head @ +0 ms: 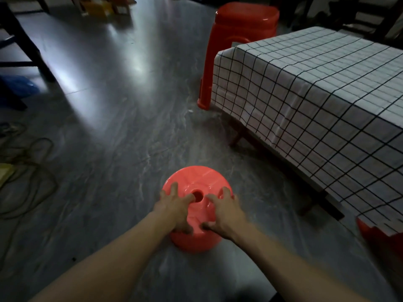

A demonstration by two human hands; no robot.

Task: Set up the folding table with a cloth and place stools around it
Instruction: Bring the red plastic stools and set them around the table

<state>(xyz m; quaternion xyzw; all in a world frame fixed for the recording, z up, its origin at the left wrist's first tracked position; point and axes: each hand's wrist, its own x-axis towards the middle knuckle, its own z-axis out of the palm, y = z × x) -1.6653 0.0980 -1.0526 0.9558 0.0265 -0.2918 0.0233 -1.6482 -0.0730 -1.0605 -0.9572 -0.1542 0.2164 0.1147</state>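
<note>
1. With fingers spread, left hand (174, 207) and right hand (225, 211) pressed side by side on the round seat of the near red stool (196, 184), thumbs hooked over its near rim, clasping it.
2. Standing on the grey floor (109, 127), off the near-left corner of the table.
3. Checked cloth (316, 88) draped over the folding table, hanging past its edges.
4. Taller second stool (237, 29) just beside the far-left corner; red edge of a third stool (368, 232) under the near cloth hem.
5. Cables (24, 171) at floor's left edge.
</note>
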